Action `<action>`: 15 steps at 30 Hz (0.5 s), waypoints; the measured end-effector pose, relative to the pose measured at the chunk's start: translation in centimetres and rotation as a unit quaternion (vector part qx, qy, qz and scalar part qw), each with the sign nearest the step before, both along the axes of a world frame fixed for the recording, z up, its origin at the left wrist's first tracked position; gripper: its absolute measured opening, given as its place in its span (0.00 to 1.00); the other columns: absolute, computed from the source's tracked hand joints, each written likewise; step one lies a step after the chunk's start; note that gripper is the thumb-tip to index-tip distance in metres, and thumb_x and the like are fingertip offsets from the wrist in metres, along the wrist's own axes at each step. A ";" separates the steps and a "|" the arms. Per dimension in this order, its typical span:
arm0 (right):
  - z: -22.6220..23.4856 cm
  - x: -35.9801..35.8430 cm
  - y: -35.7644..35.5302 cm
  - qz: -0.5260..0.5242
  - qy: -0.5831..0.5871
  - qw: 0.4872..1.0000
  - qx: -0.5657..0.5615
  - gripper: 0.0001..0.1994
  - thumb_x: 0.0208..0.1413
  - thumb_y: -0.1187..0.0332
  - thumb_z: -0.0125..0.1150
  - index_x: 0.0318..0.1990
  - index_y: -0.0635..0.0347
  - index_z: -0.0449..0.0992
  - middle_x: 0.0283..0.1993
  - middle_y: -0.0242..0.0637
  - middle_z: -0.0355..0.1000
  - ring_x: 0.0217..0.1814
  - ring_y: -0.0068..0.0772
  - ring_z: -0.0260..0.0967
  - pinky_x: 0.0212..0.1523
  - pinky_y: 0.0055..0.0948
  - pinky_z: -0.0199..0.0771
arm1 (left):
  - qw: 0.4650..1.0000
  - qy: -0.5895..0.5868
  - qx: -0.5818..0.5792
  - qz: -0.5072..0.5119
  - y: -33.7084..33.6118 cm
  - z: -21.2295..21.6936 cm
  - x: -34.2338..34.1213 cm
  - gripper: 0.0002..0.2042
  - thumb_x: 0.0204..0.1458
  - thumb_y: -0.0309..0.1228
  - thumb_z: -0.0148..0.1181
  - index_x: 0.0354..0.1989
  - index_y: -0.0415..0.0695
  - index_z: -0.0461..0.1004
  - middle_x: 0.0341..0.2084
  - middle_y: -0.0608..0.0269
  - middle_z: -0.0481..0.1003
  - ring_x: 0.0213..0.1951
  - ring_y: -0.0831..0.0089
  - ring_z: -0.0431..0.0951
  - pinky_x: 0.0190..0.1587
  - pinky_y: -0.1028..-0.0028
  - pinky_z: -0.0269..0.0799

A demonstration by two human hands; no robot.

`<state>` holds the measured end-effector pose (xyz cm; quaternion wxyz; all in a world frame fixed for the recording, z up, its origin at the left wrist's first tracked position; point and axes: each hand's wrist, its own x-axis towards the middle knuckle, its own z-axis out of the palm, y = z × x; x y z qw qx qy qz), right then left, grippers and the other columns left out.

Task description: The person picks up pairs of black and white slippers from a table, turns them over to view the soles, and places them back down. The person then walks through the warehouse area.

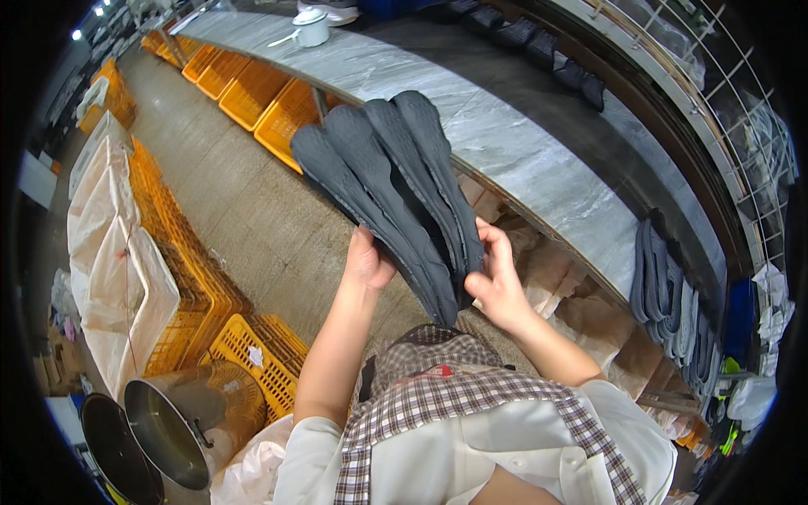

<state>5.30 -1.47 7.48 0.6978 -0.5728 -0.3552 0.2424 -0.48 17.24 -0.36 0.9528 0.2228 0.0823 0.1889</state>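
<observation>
Several dark grey shoe soles (pixel 383 160) are bunched side by side in front of my body, their rounded ends fanning out away from me. My left hand (pixel 370 261) grips the bundle's left edge, with the thumb on top and the other fingers mostly hidden beneath. On the opposite edge my right hand (pixel 498 276) is closed round the narrower near part, its thumb toward me. Both hands hold the soles in the air, just off the edge of the grey marble-patterned bench (pixel 555 168).
More grey soles (pixel 661 282) stand in a row on the bench at right. Dark shoes (pixel 534 38) line its back, and a white mug (pixel 311 28) sits at the far end. Orange crates (pixel 252 91) run beneath. Stacked crates (pixel 181 261) and a metal drum (pixel 181 429) stand at left.
</observation>
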 end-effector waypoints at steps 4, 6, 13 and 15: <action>0.8 0.7 1.5 0.085 0.109 0.990 0.011 0.18 0.52 0.63 0.61 0.43 0.55 0.58 0.64 0.44 0.50 0.65 0.34 0.46 0.63 0.35 0.44 | 0.999 -0.023 0.006 -0.032 0.9 -0.4 -1.4 0.36 0.42 0.54 0.63 0.55 0.41 0.64 0.51 0.58 0.70 0.51 0.64 0.71 0.55 0.62 0.67; 1.3 0.8 2.2 0.101 0.130 0.986 0.027 0.16 0.52 0.65 0.60 0.42 0.56 0.59 0.64 0.45 0.51 0.64 0.33 0.48 0.63 0.36 0.45 | 0.998 -0.039 -0.010 -0.043 1.3 -0.3 -1.6 0.36 0.44 0.53 0.62 0.56 0.40 0.64 0.51 0.56 0.69 0.51 0.63 0.71 0.55 0.62 0.67; 3.3 2.2 3.2 0.126 0.185 0.974 0.014 0.13 0.51 0.67 0.58 0.40 0.56 0.61 0.56 0.36 0.59 0.59 0.29 0.53 0.61 0.33 0.49 | 0.994 -0.064 -0.069 -0.054 1.7 0.8 -1.2 0.37 0.43 0.52 0.64 0.56 0.38 0.62 0.51 0.51 0.69 0.52 0.59 0.71 0.54 0.58 0.69; 3.3 2.5 3.4 0.129 0.178 0.975 0.010 0.13 0.51 0.67 0.58 0.40 0.56 0.61 0.56 0.35 0.59 0.58 0.28 0.53 0.61 0.33 0.49 | 0.992 -0.074 -0.078 -0.060 1.8 0.9 -1.0 0.37 0.42 0.51 0.64 0.56 0.37 0.62 0.51 0.51 0.69 0.51 0.59 0.71 0.53 0.58 0.70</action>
